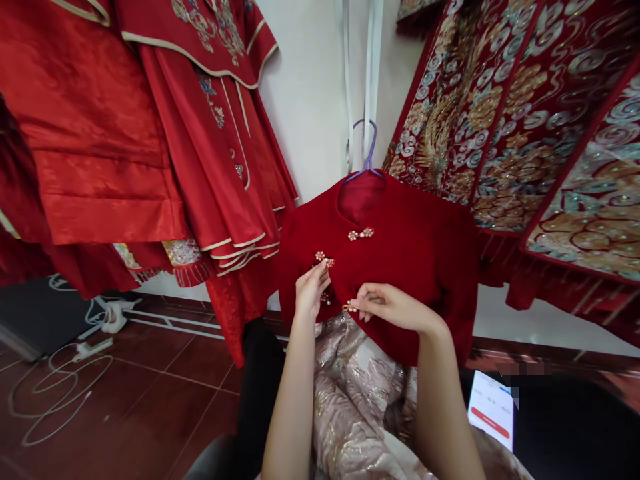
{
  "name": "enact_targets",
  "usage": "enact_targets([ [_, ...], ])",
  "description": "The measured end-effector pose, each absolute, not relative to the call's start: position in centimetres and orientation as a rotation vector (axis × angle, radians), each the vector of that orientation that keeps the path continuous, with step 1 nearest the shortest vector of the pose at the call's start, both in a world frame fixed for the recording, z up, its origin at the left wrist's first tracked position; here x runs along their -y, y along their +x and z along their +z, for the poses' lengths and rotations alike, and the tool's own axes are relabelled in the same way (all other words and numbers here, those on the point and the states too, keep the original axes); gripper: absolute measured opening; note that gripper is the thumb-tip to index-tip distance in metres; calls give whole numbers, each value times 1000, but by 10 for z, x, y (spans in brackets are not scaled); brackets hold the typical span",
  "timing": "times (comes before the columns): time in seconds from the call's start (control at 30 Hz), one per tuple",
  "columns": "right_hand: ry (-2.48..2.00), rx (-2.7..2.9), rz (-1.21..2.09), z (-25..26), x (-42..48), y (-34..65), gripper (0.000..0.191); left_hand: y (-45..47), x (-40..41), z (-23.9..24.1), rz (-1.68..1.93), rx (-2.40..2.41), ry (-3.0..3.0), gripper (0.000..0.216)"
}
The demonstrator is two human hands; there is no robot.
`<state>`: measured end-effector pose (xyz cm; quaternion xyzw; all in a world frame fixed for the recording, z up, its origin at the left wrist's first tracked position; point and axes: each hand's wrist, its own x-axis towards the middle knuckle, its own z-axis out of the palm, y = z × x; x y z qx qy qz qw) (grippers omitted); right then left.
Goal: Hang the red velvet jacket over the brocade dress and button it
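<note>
A red velvet jacket (405,207) hangs in front of me on a purple hanger (369,157). Its collar is joined by a beaded flower clasp (361,234); lower down, the front parts toward the left. My left hand (311,290) is closed in a pinch at the jacket's front, right at a second beaded clasp (321,256). Lower and to the right, my right hand (383,307) pinches a gold-looped beaded clasp (349,307) at the other front edge. Part of another clasp (325,299) shows beside my left fingers.
Red garments (200,133) hang at the left, and an embroidered red garment (500,120) at the right. A shiny patterned cloth (350,400) lies below my hands. A phone (491,410) rests at the lower right. White cables (65,387) and a power strip (93,349) lie on the tiled floor.
</note>
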<state>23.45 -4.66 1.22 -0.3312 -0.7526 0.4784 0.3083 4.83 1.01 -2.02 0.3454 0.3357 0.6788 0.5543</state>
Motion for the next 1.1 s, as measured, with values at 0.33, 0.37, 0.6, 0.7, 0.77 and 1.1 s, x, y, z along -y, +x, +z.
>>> enact_targets([
  [0.33,-876,1986,1244,10,45,233,31,53,-15,-15,1649,-907,748,27],
  [0.37,-877,1985,1243,9,45,233,31,53,-15,-14,1656,-909,759,27],
  [0.6,-854,1988,1234,7,43,232,33,52,-13,-13,1632,-929,805,27],
  [0.7,-861,1986,1229,7,43,232,33,48,-13,-13,1581,-932,799,31],
  [0.77,-868,1990,1248,8,44,234,34,44,-11,-10,1535,-933,803,36],
  [1.1,-968,1995,1261,6,50,268,37,56,-30,57,1566,-910,1888,27],
])
